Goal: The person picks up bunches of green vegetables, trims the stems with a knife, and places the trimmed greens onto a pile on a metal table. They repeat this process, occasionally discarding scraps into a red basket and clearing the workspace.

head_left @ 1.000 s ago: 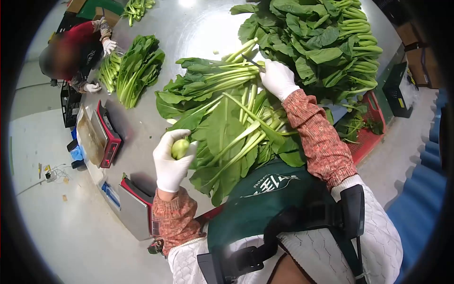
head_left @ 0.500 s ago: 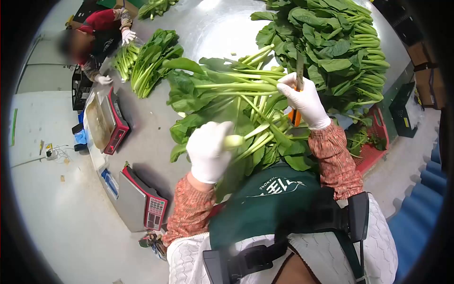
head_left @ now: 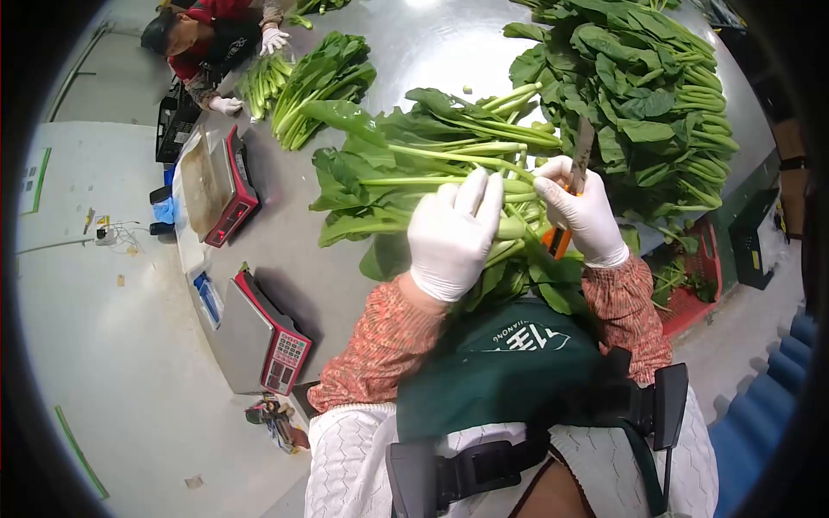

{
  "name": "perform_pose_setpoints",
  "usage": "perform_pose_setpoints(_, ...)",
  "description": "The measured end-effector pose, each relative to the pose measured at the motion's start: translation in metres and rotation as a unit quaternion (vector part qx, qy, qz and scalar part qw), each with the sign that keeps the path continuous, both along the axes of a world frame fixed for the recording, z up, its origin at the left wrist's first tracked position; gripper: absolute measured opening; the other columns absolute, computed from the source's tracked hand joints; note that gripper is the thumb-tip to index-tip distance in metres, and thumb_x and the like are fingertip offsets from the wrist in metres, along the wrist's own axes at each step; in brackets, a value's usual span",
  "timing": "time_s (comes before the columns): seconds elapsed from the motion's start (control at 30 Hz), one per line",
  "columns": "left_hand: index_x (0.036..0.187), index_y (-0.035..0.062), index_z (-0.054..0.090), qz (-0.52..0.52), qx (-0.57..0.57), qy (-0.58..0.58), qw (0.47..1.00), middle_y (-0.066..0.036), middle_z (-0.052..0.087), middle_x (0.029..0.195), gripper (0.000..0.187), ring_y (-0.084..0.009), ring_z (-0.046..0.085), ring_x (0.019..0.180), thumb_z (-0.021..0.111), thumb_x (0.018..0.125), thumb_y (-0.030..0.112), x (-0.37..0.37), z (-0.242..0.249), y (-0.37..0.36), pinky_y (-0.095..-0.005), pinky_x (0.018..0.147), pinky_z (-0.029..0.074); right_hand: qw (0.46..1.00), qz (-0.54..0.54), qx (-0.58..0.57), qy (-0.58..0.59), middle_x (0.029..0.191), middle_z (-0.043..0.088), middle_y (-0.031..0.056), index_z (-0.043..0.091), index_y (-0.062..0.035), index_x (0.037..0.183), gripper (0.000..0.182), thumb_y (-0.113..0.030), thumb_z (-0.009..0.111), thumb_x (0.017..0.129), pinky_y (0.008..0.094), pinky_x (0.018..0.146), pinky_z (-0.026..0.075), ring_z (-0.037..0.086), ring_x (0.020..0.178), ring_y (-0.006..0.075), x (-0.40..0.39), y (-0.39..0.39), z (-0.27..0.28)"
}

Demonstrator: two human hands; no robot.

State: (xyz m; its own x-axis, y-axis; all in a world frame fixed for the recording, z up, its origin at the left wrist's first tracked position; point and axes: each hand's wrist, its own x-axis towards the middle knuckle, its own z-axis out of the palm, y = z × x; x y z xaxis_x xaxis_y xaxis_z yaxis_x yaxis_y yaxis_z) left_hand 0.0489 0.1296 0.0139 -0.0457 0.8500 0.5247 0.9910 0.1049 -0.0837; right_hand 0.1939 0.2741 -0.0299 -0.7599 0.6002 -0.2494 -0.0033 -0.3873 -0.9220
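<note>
My left hand [head_left: 456,231], in a white glove, is closed around stalks of leafy greens [head_left: 380,182]; a pale cut end shows at its right. The leaves spread to the left above the metal table. My right hand [head_left: 584,211], also gloved, grips an orange-handled knife [head_left: 583,145], its blade pointing up and away from me. The thumb and forefinger of that hand touch the ends of the upper stalks. More greens lie beneath both hands, partly hidden by them.
A large heap of greens [head_left: 639,104] lies at the right, above a red basket [head_left: 696,298]. Two scales [head_left: 282,354] stand along the left edge. Across the table [head_left: 302,186], a co-worker's gloved hands [head_left: 275,41] are near another bunch [head_left: 332,82].
My left hand has moved right and up with its stalk, joining the bunch by my right hand. The knife stays in my right hand. The view has shifted slightly.
</note>
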Motion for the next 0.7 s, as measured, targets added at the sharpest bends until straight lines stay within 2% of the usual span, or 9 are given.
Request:
perform_pose_setpoints(0.17, 0.105, 0.0087, 0.066, 0.005, 0.000, -0.022, 1.000, -0.003, 0.064, 0.088, 0.034, -0.0213, 0.056, 0.069, 0.062, 0.071, 0.013, -0.009, -0.008, -0.003, -0.0343, 0.059, 0.044, 0.998, 0.049, -0.033, 0.023, 0.066, 0.051, -0.0067, 0.064, -0.0043, 0.092, 0.015, -0.019, 0.067, 0.095, 0.0191, 0.046, 0.031, 0.042, 0.051, 0.0001, -0.005, -0.010, 0.013)
perform_pose_setpoints(0.2, 0.106, 0.0080, 0.067, 0.011, -0.012, -0.073, 0.997, -0.007, 0.067, 0.093, 0.048, -0.0270, 0.060, 0.073, 0.071, 0.059, 0.002, -0.010, -0.005, -0.007, -0.0365, 0.065, 0.049, 0.995, 0.053, -0.072, 0.044, 0.069, 0.056, -0.0052, 0.065, -0.0024, 0.096, 0.017, -0.019, 0.064, 0.097, 0.0198, 0.050, 0.038, 0.049, 0.055, 0.0029, -0.004, -0.010, 0.016)
perform_pose_setpoints(0.27, 0.106, 0.0072, 0.067, 0.010, 0.000, -0.125, 0.992, -0.008, 0.067, 0.092, 0.047, -0.0283, 0.061, 0.074, 0.074, 0.060, 0.002, -0.016, -0.006, -0.010, -0.0373, 0.068, 0.050, 0.998, 0.019, 0.047, 0.042, 0.075, 0.064, -0.0021, 0.064, 0.0009, 0.101, 0.020, -0.018, 0.062, 0.098, 0.0239, 0.059, 0.048, 0.060, 0.065, 0.0076, -0.010, -0.017, 0.019)
perform_pose_setpoints(0.33, 0.106, 0.0076, 0.068, 0.027, -0.023, -0.146, 0.989, -0.008, 0.067, 0.091, 0.046, -0.0289, 0.062, 0.077, 0.076, 0.061, 0.003, -0.019, -0.002, -0.014, -0.0377, 0.070, 0.051, 0.956, -0.009, 0.292, -0.015, 0.088, 0.073, 0.0133, 0.063, -0.0017, 0.109, 0.017, -0.007, 0.061, 0.092, 0.0334, 0.073, 0.056, 0.073, 0.082, 0.0228, -0.011, -0.021, -0.008)
perform_pose_setpoints(0.37, 0.106, 0.0080, 0.068, 0.033, -0.029, -0.150, 0.988, -0.008, 0.066, 0.090, 0.046, -0.0287, 0.062, 0.078, 0.076, 0.061, 0.003, -0.019, 0.000, -0.014, -0.0376, 0.070, 0.051, 0.941, 0.002, 0.339, -0.016, 0.087, 0.072, 0.0140, 0.062, -0.0003, 0.111, 0.019, -0.004, 0.060, 0.093, 0.0310, 0.071, 0.055, 0.072, 0.080, 0.0210, -0.011, -0.023, -0.010)
perform_pose_setpoints(0.53, 0.103, 0.0085, 0.067, 0.009, -0.029, -0.209, 0.978, -0.007, 0.065, 0.088, 0.045, -0.0283, 0.061, 0.079, 0.074, 0.060, 0.000, -0.012, 0.003, -0.012, -0.0367, 0.071, 0.051, 0.917, 0.022, 0.391, -0.073, 0.077, 0.066, 0.0208, 0.060, 0.0003, 0.108, 0.025, 0.002, 0.060, 0.083, 0.0354, 0.064, 0.053, 0.069, 0.072, 0.0341, -0.016, -0.033, -0.018)
perform_pose_setpoints(0.6, 0.102, 0.0080, 0.067, 0.012, -0.018, -0.184, 0.983, -0.007, 0.066, 0.088, 0.044, -0.0283, 0.061, 0.078, 0.073, 0.060, -0.002, -0.013, 0.006, -0.012, -0.0364, 0.071, 0.051, 0.898, 0.033, 0.413, -0.150, 0.072, 0.066, 0.0176, 0.061, 0.0015, 0.107, 0.017, -0.003, 0.054, 0.092, 0.0346, 0.062, 0.052, 0.070, 0.069, 0.0291, -0.020, -0.024, -0.043)
perform_pose_setpoints(0.67, 0.102, 0.0080, 0.067, 0.022, -0.012, -0.165, 0.986, -0.007, 0.066, 0.089, 0.043, -0.0283, 0.061, 0.077, 0.073, 0.060, -0.002, -0.019, 0.007, -0.013, -0.0367, 0.071, 0.051, 0.969, 0.061, 0.215, -0.100, 0.072, 0.066, 0.0045, 0.065, 0.0016, 0.106, 0.018, -0.012, 0.055, 0.098, 0.0273, 0.064, 0.051, 0.062, 0.065, 0.0093, -0.010, -0.020, -0.052)
perform_pose_setpoints(0.7, 0.102, 0.0078, 0.068, 0.030, -0.016, -0.147, 0.989, -0.007, 0.067, 0.089, 0.044, -0.0281, 0.062, 0.077, 0.073, 0.060, -0.002, -0.019, 0.008, -0.014, -0.0372, 0.071, 0.051, 0.986, 0.064, 0.147, -0.054, 0.075, 0.066, 0.0033, 0.066, 0.0005, 0.106, 0.020, -0.016, 0.058, 0.099, 0.0260, 0.065, 0.050, 0.061, 0.067, 0.0083, -0.011, -0.019, -0.045)
